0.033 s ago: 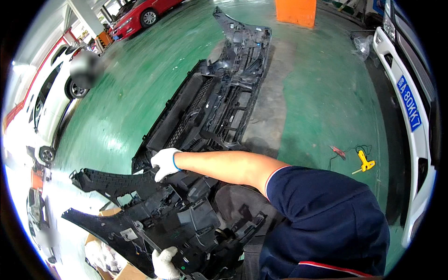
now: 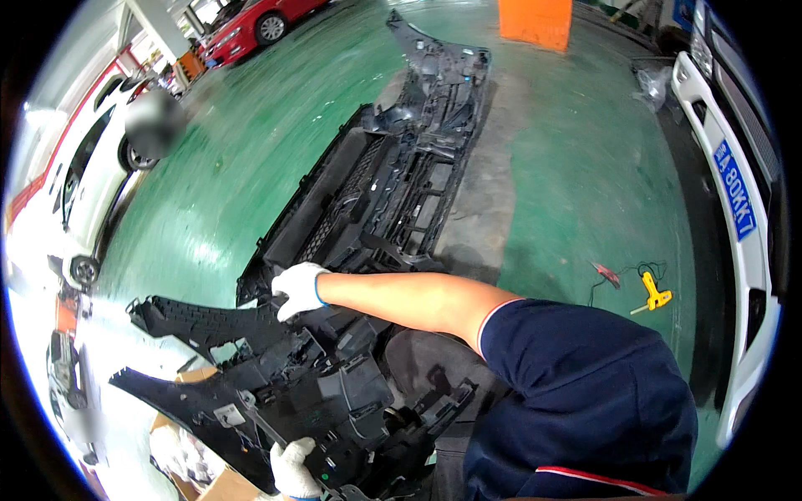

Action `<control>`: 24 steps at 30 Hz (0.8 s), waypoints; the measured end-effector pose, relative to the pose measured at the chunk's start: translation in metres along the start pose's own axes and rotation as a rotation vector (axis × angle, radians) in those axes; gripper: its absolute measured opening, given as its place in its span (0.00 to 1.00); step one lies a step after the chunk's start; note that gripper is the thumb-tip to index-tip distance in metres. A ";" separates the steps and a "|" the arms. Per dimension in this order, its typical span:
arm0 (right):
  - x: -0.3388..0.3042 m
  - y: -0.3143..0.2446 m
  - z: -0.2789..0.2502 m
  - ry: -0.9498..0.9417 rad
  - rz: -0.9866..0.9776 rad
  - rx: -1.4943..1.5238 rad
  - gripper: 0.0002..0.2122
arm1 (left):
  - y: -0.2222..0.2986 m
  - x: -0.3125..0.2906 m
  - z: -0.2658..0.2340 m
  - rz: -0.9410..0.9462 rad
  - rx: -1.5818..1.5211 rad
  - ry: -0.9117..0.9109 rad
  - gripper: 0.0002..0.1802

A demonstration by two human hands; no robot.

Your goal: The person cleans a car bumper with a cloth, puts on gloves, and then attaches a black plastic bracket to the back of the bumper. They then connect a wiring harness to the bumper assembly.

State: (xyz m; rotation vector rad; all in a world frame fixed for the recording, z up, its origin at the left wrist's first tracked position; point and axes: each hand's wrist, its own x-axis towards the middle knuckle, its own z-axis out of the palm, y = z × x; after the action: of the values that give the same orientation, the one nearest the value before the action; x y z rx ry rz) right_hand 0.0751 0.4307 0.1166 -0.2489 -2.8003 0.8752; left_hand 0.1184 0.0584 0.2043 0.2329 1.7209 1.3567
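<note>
A large black plastic car bumper [image 2: 355,388] lies close to me, its ribbed and bracketed inner side facing up. White knit gloves cover both hands. My left hand [image 2: 294,470] is closed on the bumper's near edge, its thumb on top and fingers partly hidden. With my right arm stretched across to the left, my right hand [image 2: 298,290] is closed around the far part of the bumper, its fingertips hidden. Beyond it, a long black bumper assembly [image 2: 330,200] with a mesh grille stretches away over the floor; where the two meet is hard to tell.
A yellow-handled tool [image 2: 655,292] and a red tool [image 2: 605,274] with a thin cable lie on the green floor [image 2: 576,192] at right. A white vehicle [image 2: 710,108] stands along the right side. An open cardboard box [image 2: 225,484] sits at lower left. An orange pillar base [image 2: 535,23] stands far off.
The view has shifted very slightly. Both hands keep their places on the bumper, and nothing has been let go.
</note>
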 end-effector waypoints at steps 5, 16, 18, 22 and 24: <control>-0.026 -0.043 0.012 0.122 0.030 0.101 0.25 | -0.018 0.005 -0.031 0.135 0.009 0.315 0.15; -0.137 0.004 0.109 0.228 0.186 0.463 0.28 | -0.022 0.014 -0.041 0.084 -0.296 0.423 0.11; -0.144 -0.001 0.118 0.132 0.276 0.734 0.30 | -0.021 0.009 -0.034 0.084 -0.338 0.392 0.14; -0.140 -0.007 0.106 -0.458 0.395 1.074 0.27 | -0.019 0.009 -0.029 0.153 -0.298 0.370 0.11; -0.145 -0.020 0.096 -0.490 0.517 1.373 0.21 | -0.016 0.009 -0.026 0.182 -0.257 0.358 0.10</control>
State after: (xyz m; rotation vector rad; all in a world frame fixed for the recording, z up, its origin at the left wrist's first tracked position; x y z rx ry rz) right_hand 0.1907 0.3307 0.0312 -0.5413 -1.7341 2.9386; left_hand 0.0997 0.0407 0.1857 -0.0014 1.8207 1.8245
